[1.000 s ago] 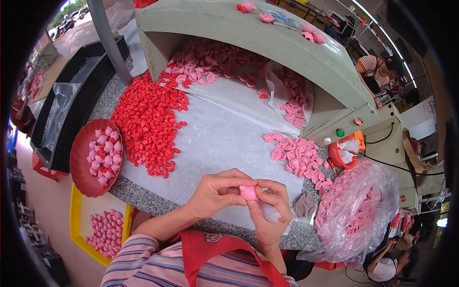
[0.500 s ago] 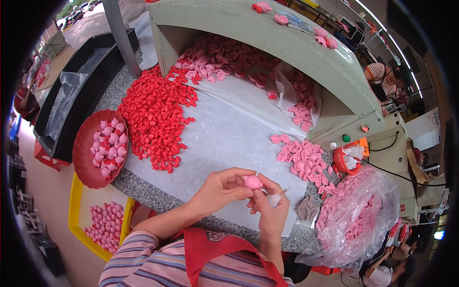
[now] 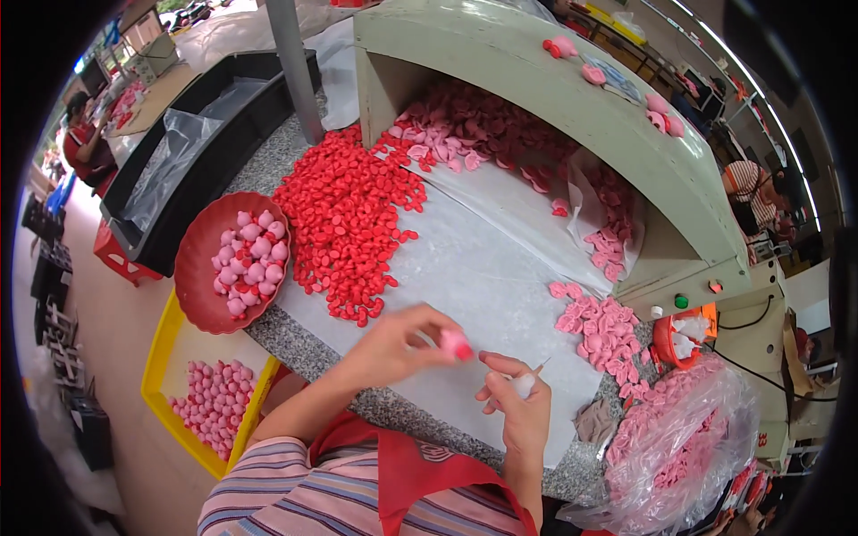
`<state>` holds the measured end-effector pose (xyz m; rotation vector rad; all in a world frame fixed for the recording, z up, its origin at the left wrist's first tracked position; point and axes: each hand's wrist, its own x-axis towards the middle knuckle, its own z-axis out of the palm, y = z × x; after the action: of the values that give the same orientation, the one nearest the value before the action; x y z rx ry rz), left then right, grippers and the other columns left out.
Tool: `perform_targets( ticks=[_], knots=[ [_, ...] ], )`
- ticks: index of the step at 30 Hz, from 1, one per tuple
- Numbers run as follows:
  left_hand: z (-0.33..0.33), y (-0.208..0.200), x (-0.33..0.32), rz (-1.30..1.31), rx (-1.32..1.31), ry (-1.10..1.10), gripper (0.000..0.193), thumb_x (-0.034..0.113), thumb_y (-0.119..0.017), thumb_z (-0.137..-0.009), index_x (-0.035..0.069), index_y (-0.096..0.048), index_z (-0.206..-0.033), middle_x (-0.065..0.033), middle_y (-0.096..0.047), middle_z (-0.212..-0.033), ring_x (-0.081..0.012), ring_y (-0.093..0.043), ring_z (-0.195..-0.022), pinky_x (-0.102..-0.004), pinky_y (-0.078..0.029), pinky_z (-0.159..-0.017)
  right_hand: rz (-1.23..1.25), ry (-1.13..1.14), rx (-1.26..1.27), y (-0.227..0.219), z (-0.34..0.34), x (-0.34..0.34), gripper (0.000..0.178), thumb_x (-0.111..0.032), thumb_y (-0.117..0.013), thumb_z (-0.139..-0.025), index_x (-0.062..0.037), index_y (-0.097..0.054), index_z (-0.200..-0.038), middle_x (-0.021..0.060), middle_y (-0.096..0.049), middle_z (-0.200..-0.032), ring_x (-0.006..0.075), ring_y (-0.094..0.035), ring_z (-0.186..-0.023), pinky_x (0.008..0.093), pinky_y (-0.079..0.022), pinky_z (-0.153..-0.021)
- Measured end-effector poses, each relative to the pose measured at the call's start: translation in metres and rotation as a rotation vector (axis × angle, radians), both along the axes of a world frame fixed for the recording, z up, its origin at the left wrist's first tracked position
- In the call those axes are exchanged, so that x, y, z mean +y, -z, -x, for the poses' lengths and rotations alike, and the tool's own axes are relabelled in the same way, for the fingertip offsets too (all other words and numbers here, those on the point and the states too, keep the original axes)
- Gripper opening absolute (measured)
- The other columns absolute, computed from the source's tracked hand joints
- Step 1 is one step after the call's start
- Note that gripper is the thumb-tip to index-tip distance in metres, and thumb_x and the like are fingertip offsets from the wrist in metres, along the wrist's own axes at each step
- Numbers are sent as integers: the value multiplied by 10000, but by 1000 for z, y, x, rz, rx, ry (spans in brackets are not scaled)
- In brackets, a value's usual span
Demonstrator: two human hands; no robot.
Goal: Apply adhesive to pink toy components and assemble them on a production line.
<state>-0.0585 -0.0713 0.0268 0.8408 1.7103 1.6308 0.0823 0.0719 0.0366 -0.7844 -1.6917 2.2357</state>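
Note:
Between the thumb and fingers of my left hand (image 3: 389, 347) is a small pink and red plastic figure (image 3: 455, 345), slightly blurred, its red part facing the right. My right hand (image 3: 523, 413) is closed around a small white bottle (image 3: 522, 385) with a thin needle tip that points up and to the right. A gap separates the two hands over the white sheet (image 3: 465, 259). Beyond my left hand lies a large heap of small red pieces (image 3: 344, 223). To the right of my right hand are loose pink shell-like pieces (image 3: 608, 330).
A red scalloped bowl (image 3: 192, 295) of pink-and-red figures stands at left, above a yellow tray (image 3: 161, 357) holding more. A pale green housing (image 3: 554, 80) arches over pink pieces. A clear plastic bag (image 3: 688, 438), grey cloth (image 3: 594, 420), orange-red cup (image 3: 663, 339) and black crate (image 3: 214, 147) surround the work area.
My left hand has drawn away to the left with the figure, apart from my right hand. The right hand keeps the bottle. The whole view has shifted, moving the scene rightward.

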Motion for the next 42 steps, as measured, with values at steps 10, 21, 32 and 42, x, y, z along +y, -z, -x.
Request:
perform_targets(
  ticks=[10,21,32,42],
  knots=[
    [86,26,-76,490,1057,-1068,313,85,-685,-664,61,-607,-966,-92,-529,-894,-247,-525,-820,-334,-449,-670,-37,4,-108,16,5,-3,168,-108,-630,-779,-5,-614,-911,49,-628,-826,81,-561,-623,196,-421,-501],
    [61,78,10,650,1219,-364,113,40,-591,-661,65,-622,-767,-43,-523,-773,-223,-510,-787,-328,-464,-538,-3,93,-85,21,-20,4,141,-79,-623,-777,-10,-615,-900,35,-614,-781,70,-556,-637,190,-427,-523],
    [142,48,202,291,1019,-360,226,130,-670,-680,0,-592,-847,-195,-557,-914,-344,-571,-845,-416,-484,-685,-41,120,-62,19,-28,7,211,-47,-613,-765,13,-575,-963,94,-621,-892,99,-552,-641,207,-437,-530],
    [131,70,298,415,784,-698,319,209,-702,-661,-8,-571,-854,-206,-553,-912,-350,-587,-827,-421,-492,-656,-82,230,-106,24,-47,26,221,-41,-613,-760,25,-569,-966,102,-622,-884,113,-556,-638,213,-442,-525]
  ],
)
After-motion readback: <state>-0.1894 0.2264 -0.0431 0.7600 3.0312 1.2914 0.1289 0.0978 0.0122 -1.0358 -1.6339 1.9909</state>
